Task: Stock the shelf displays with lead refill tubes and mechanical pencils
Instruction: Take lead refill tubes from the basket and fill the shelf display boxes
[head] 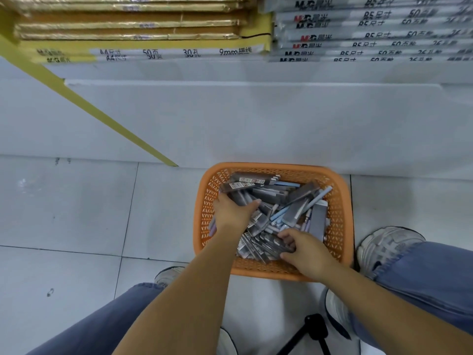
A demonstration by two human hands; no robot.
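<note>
White floor tiles [76,213], shelf base [230,119] behind. Orange basket [268,271] on the floor holds jumbled lead refill tubes [268,193] and mechanical pencils [316,196]. Left hand [235,213] clutches a tube bundle; right hand [304,249] pinches tubes at the near edge. Advised: sort by kind and align labels before lifting.

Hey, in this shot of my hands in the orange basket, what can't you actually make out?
Head view throughout.
- Whether the left hand holds anything: its fingers are buried in the grey packs.
- How many packs the right hand grips: its own fingers cover them.
- Print on the pack labels: too small and blurred.
- Floor of the orange basket: covered by the pile.
- The black stand: cut off by the bottom edge.
</note>
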